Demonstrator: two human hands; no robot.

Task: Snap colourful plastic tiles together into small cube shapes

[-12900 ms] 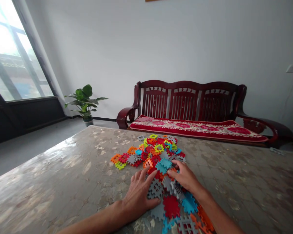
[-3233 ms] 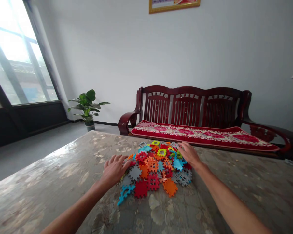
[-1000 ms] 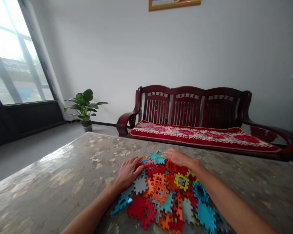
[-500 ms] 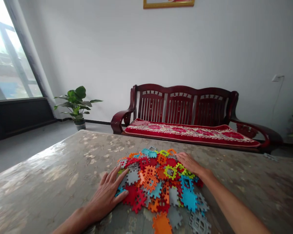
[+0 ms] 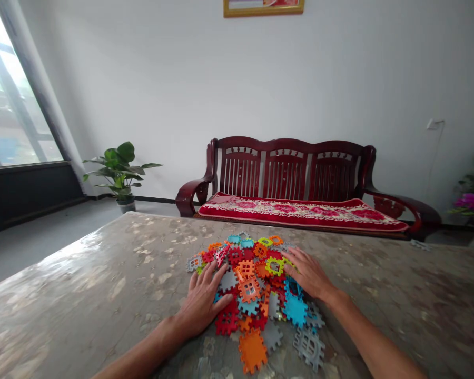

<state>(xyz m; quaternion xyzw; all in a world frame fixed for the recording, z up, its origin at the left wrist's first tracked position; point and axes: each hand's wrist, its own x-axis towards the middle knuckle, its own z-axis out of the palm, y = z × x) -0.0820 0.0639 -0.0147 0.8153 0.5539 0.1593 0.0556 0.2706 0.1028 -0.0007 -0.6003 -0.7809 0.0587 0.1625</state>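
A heap of flat plastic building tiles with toothed edges, in red, orange, blue, grey and lime, lies on the table. My left hand (image 5: 205, 300) rests against the heap's left side, fingers spread, its thumb over a red window tile (image 5: 226, 322). On the right flank, my right hand (image 5: 308, 271) lies with fingers stretched across the tiles, by a lime tile (image 5: 275, 266). Neither hand grips a tile. Between the hands are an orange window tile (image 5: 248, 289) and a grey tile (image 5: 228, 280). Nearest me lie a solid orange tile (image 5: 253, 350) and a grey arched tile (image 5: 308, 347).
The table (image 5: 102, 295) has a shiny floral cover. One grey piece (image 5: 420, 245) lies apart near its far right edge. Behind stands a dark wooden bench (image 5: 284, 168) with a red floral mat (image 5: 260, 207). A potted plant (image 5: 122, 168) stands at the left, by the window.
Both hands have moved inward and the heap is narrower. Tiles on the left have shifted right, and a red one there now stands tilted. The camera view has turned slightly.
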